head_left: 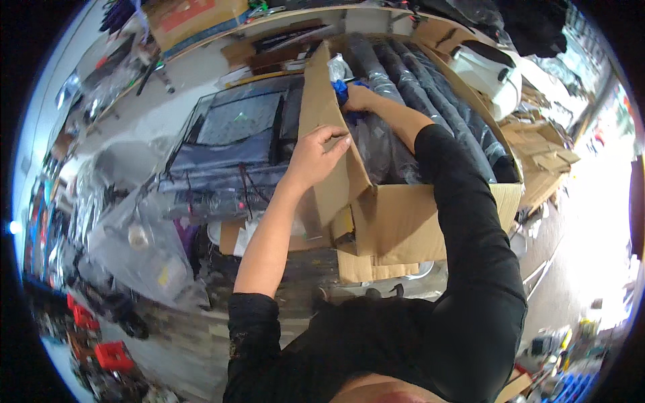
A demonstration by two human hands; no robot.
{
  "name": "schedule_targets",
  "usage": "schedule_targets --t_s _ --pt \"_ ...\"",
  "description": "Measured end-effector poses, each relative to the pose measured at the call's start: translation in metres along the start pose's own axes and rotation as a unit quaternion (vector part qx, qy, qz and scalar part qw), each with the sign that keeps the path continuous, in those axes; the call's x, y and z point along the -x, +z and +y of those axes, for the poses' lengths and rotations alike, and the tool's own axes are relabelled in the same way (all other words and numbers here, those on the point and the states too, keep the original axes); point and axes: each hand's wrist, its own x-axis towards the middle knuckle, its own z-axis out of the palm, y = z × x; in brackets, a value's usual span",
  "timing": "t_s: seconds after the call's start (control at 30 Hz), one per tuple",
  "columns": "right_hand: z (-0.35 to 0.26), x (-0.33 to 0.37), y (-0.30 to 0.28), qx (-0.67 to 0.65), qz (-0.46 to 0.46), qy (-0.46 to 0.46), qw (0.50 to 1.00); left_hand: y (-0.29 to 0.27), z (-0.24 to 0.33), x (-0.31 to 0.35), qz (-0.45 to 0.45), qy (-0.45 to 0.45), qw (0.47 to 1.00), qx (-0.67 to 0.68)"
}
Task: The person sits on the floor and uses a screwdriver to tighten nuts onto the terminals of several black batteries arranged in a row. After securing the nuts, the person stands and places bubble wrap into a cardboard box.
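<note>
A large open cardboard box stands in front of me, with long dark rolls in clear plastic wrap lying side by side in it. My left hand is closed on the top edge of the box's left wall, thumb and fingers hooked at the rim. Inside the box, by that same wall, my right hand is closed on crumpled blue material; its fingertips are largely hidden. A scrap of clear plastic lies just beyond the blue material.
Left of the box lies a stack of dark, plastic-wrapped packages. A clear plastic bag hangs farther left. Flattened cardboard and a white container are on the right. A shelf with a carton runs along the back.
</note>
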Motion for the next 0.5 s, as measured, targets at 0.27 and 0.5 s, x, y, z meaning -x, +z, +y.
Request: schedule_targets --t_s 0.27,0.5 --pt "0.004 0.040 -0.126 -0.262 0.240 0.094 0.930 -0.030 -0.052 -0.057 -0.013 -0.025 0.993 0.114" --pt "0.070 0.106 -0.197 -0.426 0.278 0.040 0.860 0.017 -0.086 -0.156 0.062 0.083 0.992 0.069"
